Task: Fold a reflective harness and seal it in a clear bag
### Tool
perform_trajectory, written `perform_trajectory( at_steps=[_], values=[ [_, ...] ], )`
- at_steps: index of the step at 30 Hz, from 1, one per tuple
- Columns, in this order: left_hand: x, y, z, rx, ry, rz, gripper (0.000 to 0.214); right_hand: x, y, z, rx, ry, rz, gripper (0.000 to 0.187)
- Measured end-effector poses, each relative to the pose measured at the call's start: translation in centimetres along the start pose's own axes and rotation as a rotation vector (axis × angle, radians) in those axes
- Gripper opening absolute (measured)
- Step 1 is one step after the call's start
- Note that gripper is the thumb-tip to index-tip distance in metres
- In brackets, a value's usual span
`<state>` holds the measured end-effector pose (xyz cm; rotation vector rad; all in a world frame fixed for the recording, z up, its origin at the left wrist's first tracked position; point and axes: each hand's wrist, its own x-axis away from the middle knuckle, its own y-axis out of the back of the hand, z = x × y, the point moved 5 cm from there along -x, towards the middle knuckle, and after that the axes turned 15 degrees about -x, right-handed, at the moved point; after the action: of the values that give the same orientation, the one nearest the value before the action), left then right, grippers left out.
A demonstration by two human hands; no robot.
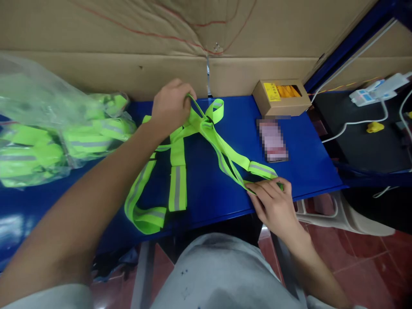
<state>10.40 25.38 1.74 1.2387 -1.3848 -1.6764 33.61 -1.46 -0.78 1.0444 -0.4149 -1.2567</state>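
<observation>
A neon green strap vest with grey reflective bands lies spread on the blue table. My left hand is closed on a strap of it near the table's far edge, by the cardboard wall. My right hand pinches the strap end at the near edge of the table, pulling the straps into a taut line between both hands. Loose loops of the vest hang over the front edge.
A clear plastic bag of more green vests lies at the left. A small cardboard box with yellow contents and a blurred pink item sit at the right. Cardboard sheets back the table. A white power strip and cables lie at far right.
</observation>
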Motion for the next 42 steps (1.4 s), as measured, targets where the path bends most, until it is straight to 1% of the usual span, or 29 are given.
perform_trajectory(
  at_steps=[3, 6, 9, 11, 13, 14, 16, 17, 18, 19, 20, 22, 23, 24, 26, 28, 30, 33, 35, 37, 38, 39, 41, 42],
  values=[
    [-0.2, -0.4, 0.6, 0.032, 0.034, 0.012, 0.038, 0.1, 0.4, -0.2, 0.007, -0.012, 0.013, 0.026],
    [0.3, -0.8, 1.0, 0.025, 0.041, 0.034, 0.043, 0.5, 0.9, -0.6, -0.031, -0.037, 0.066, 0.035],
    [1.1, -0.6, 1.4, -0.012, 0.001, 0.077, 0.041, 1.1, 1.9, -1.1, -0.117, -0.036, 0.093, 0.040],
    [1.7, -0.1, 0.9, -0.075, -0.072, 0.112, 0.042, 1.4, 2.8, -1.2, -0.166, -0.018, 0.057, 0.040],
    [2.3, 0.6, -0.6, -0.146, -0.180, 0.125, 0.057, 1.2, 3.3, -1.2, -0.158, -0.021, 0.006, 0.039],
    [2.6, 1.0, -1.8, -0.164, -0.252, 0.123, 0.068, 1.0, 3.3, -1.1, -0.131, -0.029, -0.005, 0.041],
    [3.2, 1.5, -4.8, -0.138, -0.435, 0.118, 0.085, 0.4, 2.7, -0.8, -0.041, -0.046, 0.016, 0.049],
    [3.4, 1.6, -6.3, -0.103, -0.534, 0.114, 0.088, 0.0, 2.1, -0.6, 0.009, -0.052, 0.042, 0.055],
    [3.5, 1.5, -7.7, -0.077, -0.620, 0.110, 0.085, -0.3, 1.5, -0.4, 0.053, -0.056, 0.066, 0.058],
    [3.6, 1.3, -8.7, -0.062, -0.690, 0.108, 0.078, -0.5, 1.0, -0.3, 0.086, -0.058, 0.077, 0.056],
    [3.5, 1.0, -9.4, -0.067, -0.729, 0.107, 0.066, -0.6, 0.6, -0.2, 0.104, -0.059, 0.078, 0.049],
    [3.2, 0.3, -9.7, -0.129, -0.738, 0.115, 0.043, -0.4, 0.1, -0.3, 0.102, -0.056, 0.060, 0.033],
    [2.9, 0.1, -9.5, -0.175, -0.726, 0.115, 0.036, -0.2, 0.0, -0.4, 0.091, -0.049, 0.050, 0.030],
    [2.8, -0.1, -9.1, -0.222, -0.709, 0.110, 0.032, 0.0, 0.1, -0.5, 0.083, -0.041, 0.044, 0.032],
    [2.5, -0.1, -8.3, -0.301, -0.673, 0.094, 0.031, 0.6, 0.1, -0.9, 0.078, -0.030, 0.050, 0.041],
    [2.3, 0.0, -7.7, -0.338, -0.640, 0.097, 0.034, 1.1, 0.1, -1.2, 0.076, -0.028, 0.062, 0.046],
    [2.2, 0.0, -7.4, -0.338, -0.597, 0.129, 0.037, 1.4, -0.1, -1.3, 0.069, -0.033, 0.068, 0.048],
    [2.5, -0.1, -7.3, -0.333, -0.548, 0.184, 0.033, 1.3, -0.5, -1.2, 0.061, -0.050, 0.094, 0.048],
    [3.6, 0.3, -7.2, -0.298, -0.554, 0.189, 0.036, 1.2, -0.3, -1.2, 0.043, -0.063, 0.126, 0.051],
    [6.0, 1.7, -6.7, -0.213, -0.570, 0.158, 0.047, 1.2, 0.4, -1.2, -0.019, -0.044, 0.149, 0.057],
    [7.6, 2.6, -6.2, -0.163, -0.567, 0.133, 0.052, 1.3, 0.9, -1.4, -0.056, -0.023, 0.145, 0.059],
    [9.5, 3.5, -5.4, -0.131, -0.543, 0.119, 0.053, 1.4, 1.6, -1.6, -0.082, -0.003, 0.133, 0.060],
    [13.9, 5.2, -3.7, -0.061, -0.510, 0.075, 0.051, 1.9, 2.5, -2.6, -0.085, 0.018, 0.099, 0.057],
    [16.2, 5.7, -2.8, -0.018, -0.505, 0.074, 0.055, 2.2, 2.7, -3.1, -0.069, 0.016, 0.094, 0.055]
  ],
)
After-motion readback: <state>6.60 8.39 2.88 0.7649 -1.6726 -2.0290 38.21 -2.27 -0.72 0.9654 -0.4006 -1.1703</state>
